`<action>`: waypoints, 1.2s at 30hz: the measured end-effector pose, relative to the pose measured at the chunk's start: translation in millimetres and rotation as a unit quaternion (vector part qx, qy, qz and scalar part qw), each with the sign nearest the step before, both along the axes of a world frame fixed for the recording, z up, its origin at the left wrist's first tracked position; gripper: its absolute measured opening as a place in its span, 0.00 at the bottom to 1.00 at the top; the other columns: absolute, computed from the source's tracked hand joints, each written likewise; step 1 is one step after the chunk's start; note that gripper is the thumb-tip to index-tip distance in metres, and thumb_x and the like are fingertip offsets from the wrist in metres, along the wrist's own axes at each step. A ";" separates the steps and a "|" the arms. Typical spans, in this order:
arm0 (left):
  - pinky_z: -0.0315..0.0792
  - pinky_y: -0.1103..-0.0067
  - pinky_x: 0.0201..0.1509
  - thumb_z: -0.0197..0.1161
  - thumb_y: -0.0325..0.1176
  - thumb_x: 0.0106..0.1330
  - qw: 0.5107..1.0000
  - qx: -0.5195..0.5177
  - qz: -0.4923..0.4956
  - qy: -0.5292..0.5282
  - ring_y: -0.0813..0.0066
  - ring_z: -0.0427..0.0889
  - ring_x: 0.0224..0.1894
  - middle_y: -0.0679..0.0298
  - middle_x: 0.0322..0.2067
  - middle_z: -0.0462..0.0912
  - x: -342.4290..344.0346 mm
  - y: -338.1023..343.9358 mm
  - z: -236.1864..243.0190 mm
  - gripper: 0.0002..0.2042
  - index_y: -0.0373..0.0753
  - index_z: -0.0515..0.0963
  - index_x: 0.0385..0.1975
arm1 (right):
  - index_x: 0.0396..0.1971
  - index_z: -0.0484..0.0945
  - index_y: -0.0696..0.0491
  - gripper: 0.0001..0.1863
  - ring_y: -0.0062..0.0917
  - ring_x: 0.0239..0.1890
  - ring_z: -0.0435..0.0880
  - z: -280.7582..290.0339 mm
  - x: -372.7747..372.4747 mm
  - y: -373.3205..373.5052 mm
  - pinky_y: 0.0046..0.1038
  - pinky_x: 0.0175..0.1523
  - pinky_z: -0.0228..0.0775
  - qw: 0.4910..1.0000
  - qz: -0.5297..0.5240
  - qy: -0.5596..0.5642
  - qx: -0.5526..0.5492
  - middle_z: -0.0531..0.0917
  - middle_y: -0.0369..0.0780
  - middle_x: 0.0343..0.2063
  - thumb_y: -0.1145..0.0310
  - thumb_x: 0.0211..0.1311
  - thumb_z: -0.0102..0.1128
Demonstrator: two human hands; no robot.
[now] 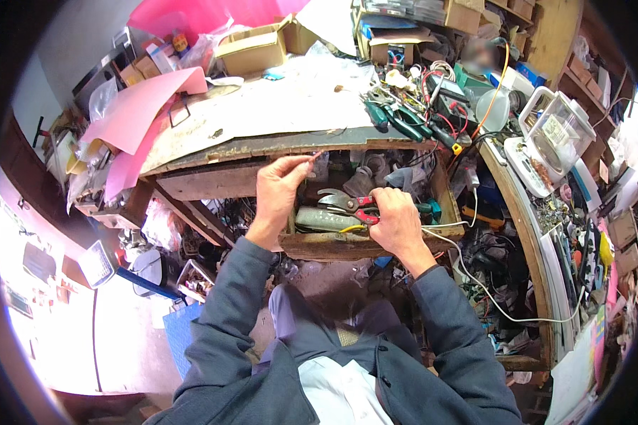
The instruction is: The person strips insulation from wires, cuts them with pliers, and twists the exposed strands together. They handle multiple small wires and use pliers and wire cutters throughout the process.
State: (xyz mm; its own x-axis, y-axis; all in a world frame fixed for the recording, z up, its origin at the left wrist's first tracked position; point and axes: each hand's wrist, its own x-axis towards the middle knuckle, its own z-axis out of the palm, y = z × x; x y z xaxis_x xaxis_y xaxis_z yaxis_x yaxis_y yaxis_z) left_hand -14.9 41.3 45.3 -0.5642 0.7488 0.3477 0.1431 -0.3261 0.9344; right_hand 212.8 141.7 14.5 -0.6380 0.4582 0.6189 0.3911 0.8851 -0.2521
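My right hand is closed round the red handles of a pair of pruning shears, whose curved metal blades point left. The shears are over an open wooden drawer pulled out from under the workbench. My left hand is raised at the drawer's left side, with thumb and fingertips pinched on a small thin reddish piece. What exactly this piece is, I cannot make out. Inside the drawer, below the blades, lies a rounded grey-green object, among clear plastic bits and other tools.
Green-handled pliers and a meter with red leads crowd the workbench's right end. Pale sheets cover its middle. A white cable loops at the drawer's right. A clear-lidded white appliance stands at far right.
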 end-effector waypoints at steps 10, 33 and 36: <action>0.80 0.74 0.49 0.65 0.31 0.69 0.953 -0.042 -0.179 -0.242 0.74 0.81 0.37 0.63 0.37 0.84 -39.0 64.2 72.1 0.13 0.29 0.81 0.48 | 0.36 0.75 0.57 0.17 0.42 0.40 0.78 1.0 -0.7 1.7 0.39 0.47 0.68 1.000 0.000 -0.002 -0.028 0.79 0.45 0.32 0.76 0.40 0.60; 0.73 0.81 0.47 0.66 0.29 0.65 0.982 -0.105 -0.065 0.141 0.80 0.81 0.41 0.64 0.41 0.87 -54.0 111.2 83.0 0.13 0.36 0.85 0.49 | 0.35 0.74 0.56 0.16 0.42 0.39 0.77 0.4 -1.1 3.3 0.39 0.46 0.68 0.999 -0.010 0.006 -0.032 0.78 0.45 0.31 0.76 0.40 0.61; 0.74 0.81 0.49 0.65 0.30 0.67 0.977 -0.058 -0.069 0.191 0.79 0.81 0.41 0.63 0.41 0.87 -67.1 130.5 78.4 0.12 0.36 0.84 0.49 | 0.35 0.74 0.56 0.16 0.42 0.39 0.77 1.1 -2.4 1.6 0.39 0.46 0.68 0.999 -0.006 -0.001 -0.040 0.78 0.45 0.31 0.76 0.41 0.61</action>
